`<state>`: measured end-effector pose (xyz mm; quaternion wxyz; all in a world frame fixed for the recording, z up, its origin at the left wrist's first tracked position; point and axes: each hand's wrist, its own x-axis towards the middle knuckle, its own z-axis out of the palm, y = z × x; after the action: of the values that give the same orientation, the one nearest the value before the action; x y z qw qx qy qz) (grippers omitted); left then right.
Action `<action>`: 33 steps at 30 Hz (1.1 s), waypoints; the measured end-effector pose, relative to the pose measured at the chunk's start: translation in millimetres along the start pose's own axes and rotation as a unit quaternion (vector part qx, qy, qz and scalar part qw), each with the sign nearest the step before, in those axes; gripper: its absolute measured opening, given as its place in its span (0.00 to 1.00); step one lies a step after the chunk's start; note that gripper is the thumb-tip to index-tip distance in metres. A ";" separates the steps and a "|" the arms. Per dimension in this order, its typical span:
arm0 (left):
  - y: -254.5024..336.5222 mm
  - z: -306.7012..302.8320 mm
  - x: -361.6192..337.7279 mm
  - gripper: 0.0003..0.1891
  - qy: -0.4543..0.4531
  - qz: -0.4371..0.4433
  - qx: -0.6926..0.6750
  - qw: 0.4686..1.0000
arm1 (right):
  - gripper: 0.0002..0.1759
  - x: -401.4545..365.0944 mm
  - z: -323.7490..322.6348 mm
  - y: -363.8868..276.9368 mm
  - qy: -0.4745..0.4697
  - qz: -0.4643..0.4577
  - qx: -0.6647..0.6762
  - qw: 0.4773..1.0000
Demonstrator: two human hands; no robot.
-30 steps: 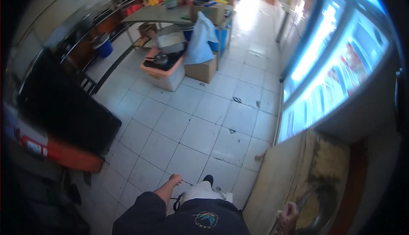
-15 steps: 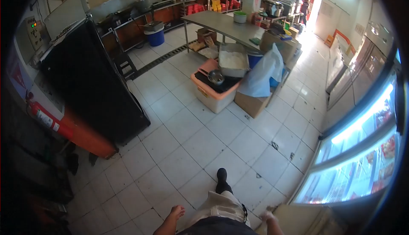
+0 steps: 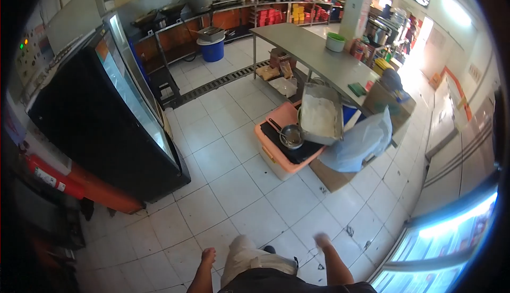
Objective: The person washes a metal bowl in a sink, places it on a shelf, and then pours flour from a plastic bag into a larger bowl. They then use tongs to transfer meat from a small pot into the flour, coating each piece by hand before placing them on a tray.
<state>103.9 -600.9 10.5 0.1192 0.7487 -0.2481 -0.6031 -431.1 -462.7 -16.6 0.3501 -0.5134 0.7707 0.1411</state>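
Note:
My left hand (image 3: pixel 209 256) hangs beside my left thigh over the tiled floor, its fingers curled in and nothing showing in them. On the other side, my right hand (image 3: pixel 321 241) is held out in front of my hip, smeared by motion, so its fingers do not show clearly. Both are well apart from any object. Ahead stands a lidded orange bin (image 3: pixel 284 169). On it lie a small frying pan (image 3: pixel 291 136) and, at its back edge, a metal tray of white powder (image 3: pixel 322 118).
A blue-white plastic bag (image 3: pixel 366 141) lies over a cardboard box (image 3: pixel 332 176) right of the bin. Behind is a steel table (image 3: pixel 303 48). A black glass-door fridge (image 3: pixel 106 117) stands left; a lit display fridge (image 3: pixel 441 250) is at right. A floor drain (image 3: pixel 218 83) runs across the tiles.
I have walked forward; the bin, tray and table are nearer. The left fridge's glass front has come into view. My right hand has swung forward.

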 end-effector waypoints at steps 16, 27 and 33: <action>262.9 -30.4 218.6 0.12 0.057 -0.152 -0.028 0.986 | 0.16 265.1 -206.6 -174.1 -0.115 -0.102 -0.114 0.982; 783.1 69.9 426.7 0.14 0.063 0.141 0.024 0.988 | 0.25 460.6 -324.7 -181.3 -0.156 0.134 0.047 0.978; 905.7 102.8 483.9 0.19 0.045 0.110 0.001 0.993 | 0.08 651.5 -608.2 -219.1 0.151 -0.175 -0.161 0.960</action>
<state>-128.9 -1606.3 9.7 0.1955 0.7434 -0.3236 -0.5518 -624.5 -1359.7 3.5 0.1619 -0.7050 0.6798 0.1205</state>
